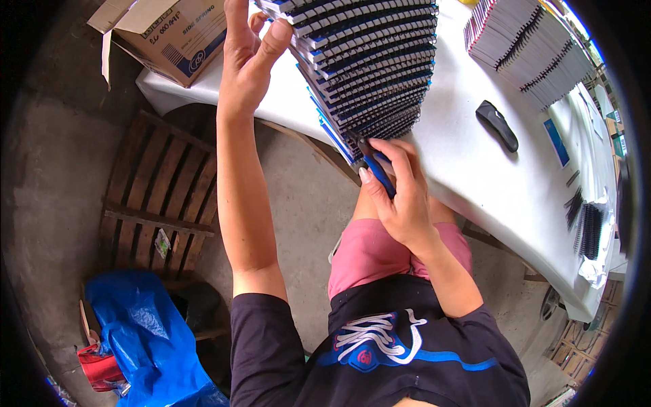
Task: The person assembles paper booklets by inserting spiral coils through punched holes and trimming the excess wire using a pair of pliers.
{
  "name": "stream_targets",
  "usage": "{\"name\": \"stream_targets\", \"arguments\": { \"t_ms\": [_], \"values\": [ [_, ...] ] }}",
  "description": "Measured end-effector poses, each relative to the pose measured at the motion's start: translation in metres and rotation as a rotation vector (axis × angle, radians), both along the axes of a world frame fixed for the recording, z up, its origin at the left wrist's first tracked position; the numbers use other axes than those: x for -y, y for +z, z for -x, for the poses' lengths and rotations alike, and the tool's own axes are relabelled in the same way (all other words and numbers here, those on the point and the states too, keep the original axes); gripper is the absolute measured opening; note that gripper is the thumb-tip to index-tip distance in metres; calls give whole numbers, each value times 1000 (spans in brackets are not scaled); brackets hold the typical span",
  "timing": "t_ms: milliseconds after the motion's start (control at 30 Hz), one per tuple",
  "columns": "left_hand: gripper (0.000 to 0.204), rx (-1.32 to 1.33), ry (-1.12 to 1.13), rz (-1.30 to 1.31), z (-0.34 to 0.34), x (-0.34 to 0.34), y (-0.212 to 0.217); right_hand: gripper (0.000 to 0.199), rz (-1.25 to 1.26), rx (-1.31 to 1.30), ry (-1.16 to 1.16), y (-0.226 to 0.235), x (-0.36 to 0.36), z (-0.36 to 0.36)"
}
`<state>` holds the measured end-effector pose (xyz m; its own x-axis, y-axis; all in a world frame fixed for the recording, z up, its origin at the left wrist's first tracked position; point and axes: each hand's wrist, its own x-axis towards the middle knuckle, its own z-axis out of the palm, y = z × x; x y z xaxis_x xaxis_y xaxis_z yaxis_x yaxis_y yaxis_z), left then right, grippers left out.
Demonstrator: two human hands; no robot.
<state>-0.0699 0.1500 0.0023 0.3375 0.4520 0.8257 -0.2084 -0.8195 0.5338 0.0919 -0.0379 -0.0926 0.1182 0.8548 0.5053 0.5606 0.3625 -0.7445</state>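
Observation:
A tall stack of wire-bound notebooks (pixel 369 61) stands at the table's near edge, its black coil bindings turned toward me. My left hand (pixel 247 64) is raised at the stack's upper left, thumb spread against the notebook edges; its longest fingers run out of the picture's top. At the stack's lower corner my right hand (pixel 407 186) grips blue-handled pliers (pixel 380 175). The jaws of the pliers reach the end of a coil near the bottom, and their tips are hard to make out against the black wire.
The white-covered table (pixel 468 163) carries a second notebook stack (pixel 529 51), a black handheld object (pixel 497 127), a blue strip (pixel 556 142) and loose black coils (pixel 590 230). An open cardboard box (pixel 166 41) sits at far left. Below are a wooden pallet (pixel 159 197) and blue plastic sheeting (pixel 146 332).

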Motion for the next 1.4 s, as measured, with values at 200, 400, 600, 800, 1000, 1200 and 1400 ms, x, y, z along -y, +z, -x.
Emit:
{"name": "stream_targets", "arguments": {
  "t_ms": [200, 400, 600, 800, 1000, 1200, 1400],
  "values": [
    [75, 4, -10, -12, 1, 0, 0, 37, -142, 397, -154, -1, -2, -1],
    [75, 26, -36, 1, -2, 1, -2, 30, 155, -266, 180, -7, -9, -2],
    [74, 45, -48, -40, -1, -5, -3, 30, 183, -223, 138, -1, 0, 1],
    [75, 50, -103, 44, -2, -1, -2, 39, -140, 369, -150, -14, 1, -5],
    [74, 81, -85, 2, -3, -3, -4, 40, -158, 413, -184, -17, -6, -4],
    [72, 61, -119, 55, -5, 2, -1, 38, -186, 440, -164, -18, -7, -4],
    [72, 98, -119, 81, -6, 2, -3, 30, -146, 167, -59, -18, -7, 2]
  ]
}}
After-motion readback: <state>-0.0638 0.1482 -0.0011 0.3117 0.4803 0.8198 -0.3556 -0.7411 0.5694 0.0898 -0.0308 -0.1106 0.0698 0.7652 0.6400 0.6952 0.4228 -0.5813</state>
